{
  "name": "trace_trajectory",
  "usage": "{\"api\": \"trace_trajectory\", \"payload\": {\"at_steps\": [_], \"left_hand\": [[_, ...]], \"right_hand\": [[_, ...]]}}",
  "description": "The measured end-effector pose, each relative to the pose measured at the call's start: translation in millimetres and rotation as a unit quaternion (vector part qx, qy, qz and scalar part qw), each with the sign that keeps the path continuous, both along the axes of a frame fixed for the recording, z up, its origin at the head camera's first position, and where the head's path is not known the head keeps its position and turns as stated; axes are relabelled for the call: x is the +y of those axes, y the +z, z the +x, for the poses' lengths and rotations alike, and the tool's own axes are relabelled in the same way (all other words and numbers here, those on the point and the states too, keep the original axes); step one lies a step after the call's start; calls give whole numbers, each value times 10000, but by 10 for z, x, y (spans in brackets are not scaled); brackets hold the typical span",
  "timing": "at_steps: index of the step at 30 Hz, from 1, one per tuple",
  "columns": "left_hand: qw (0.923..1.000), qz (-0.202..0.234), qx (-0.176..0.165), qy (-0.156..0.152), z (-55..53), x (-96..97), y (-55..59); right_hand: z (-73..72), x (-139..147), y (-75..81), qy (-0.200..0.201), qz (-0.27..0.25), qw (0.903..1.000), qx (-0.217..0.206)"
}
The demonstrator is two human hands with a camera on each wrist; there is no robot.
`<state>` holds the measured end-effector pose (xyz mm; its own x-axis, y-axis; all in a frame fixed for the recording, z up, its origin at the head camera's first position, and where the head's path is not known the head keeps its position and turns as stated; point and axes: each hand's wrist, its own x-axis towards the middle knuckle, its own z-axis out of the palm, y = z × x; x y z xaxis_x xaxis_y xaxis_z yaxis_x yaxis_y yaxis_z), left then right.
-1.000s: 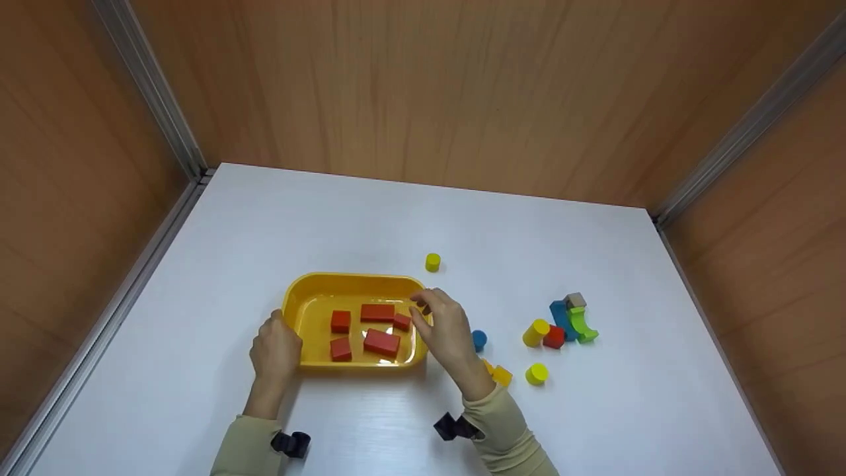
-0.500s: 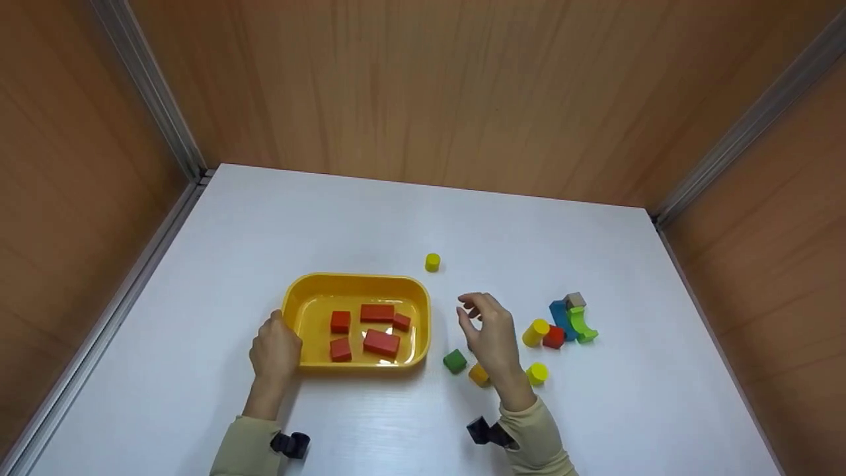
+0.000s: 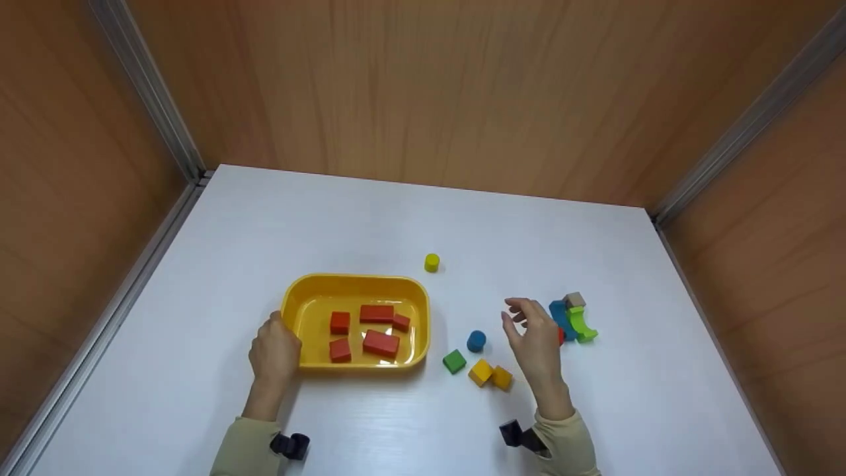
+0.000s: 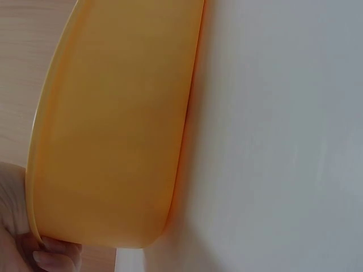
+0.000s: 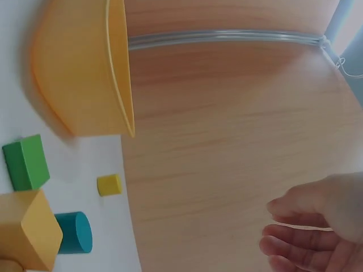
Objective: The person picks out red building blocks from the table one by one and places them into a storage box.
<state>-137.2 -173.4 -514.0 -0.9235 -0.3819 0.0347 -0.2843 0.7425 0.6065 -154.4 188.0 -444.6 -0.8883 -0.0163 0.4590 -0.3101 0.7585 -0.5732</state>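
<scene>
My left hand [image 3: 274, 354] grips the left end of a yellow tray [image 3: 357, 367]; the left wrist view shows fingertips [image 4: 55, 262] curled over the rim at a corner. Several red blocks [image 3: 381, 344] lie inside the tray. Over the right side of the table is my right hand [image 3: 538, 347], thumb and fingers apart with nothing between them. It overlaps a partly hidden red block [image 3: 562, 336] and covers two yellow cylinders seen earlier. Left of it are a blue cylinder [image 3: 476, 341], a green block [image 3: 454, 361] and two orange-yellow blocks [image 3: 481, 373].
A small yellow cylinder [image 3: 431, 262] stands behind the tray's right corner. At the right, a blue block [image 3: 560, 317], a bright green arch [image 3: 581, 325] and a grey-beige block [image 3: 574, 300] sit close together. Wooden panels [image 3: 423, 92] enclose the white table [image 3: 357, 423].
My right hand has moved from the tray's right edge out to the right, uncovering the blue cylinder, green block and orange-yellow blocks. The left hand and tray stay put.
</scene>
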Motion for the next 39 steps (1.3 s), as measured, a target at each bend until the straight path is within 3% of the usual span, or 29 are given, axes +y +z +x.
{"api": "trace_trajectory", "payload": {"at_steps": [3, 11, 19, 24, 31, 39], "left_hand": [[9999, -25, 99, -9, -1, 0, -7], [10000, 21, -89, -21, 3, 0, 3], [10000, 2, -48, 18, -4, -3, -2], [10000, -11, -77, 18, -4, 0, -7], [9995, -11, 316, -53, 21, -1, -22], [10000, 44, -76, 21, 12, 5, 5]], "right_hand": [[-3, 113, -15, -167, 4, 9998, -82], [0, 387, -52, -566, 52, 9977, -382], [-24, 617, -109, -803, 247, 9943, -655], [-35, 736, -145, -954, 264, 9885, -1145], [-101, 812, -244, -1010, 348, 9767, -1859], [-191, 895, -421, -891, 524, 9678, -2296]]}}
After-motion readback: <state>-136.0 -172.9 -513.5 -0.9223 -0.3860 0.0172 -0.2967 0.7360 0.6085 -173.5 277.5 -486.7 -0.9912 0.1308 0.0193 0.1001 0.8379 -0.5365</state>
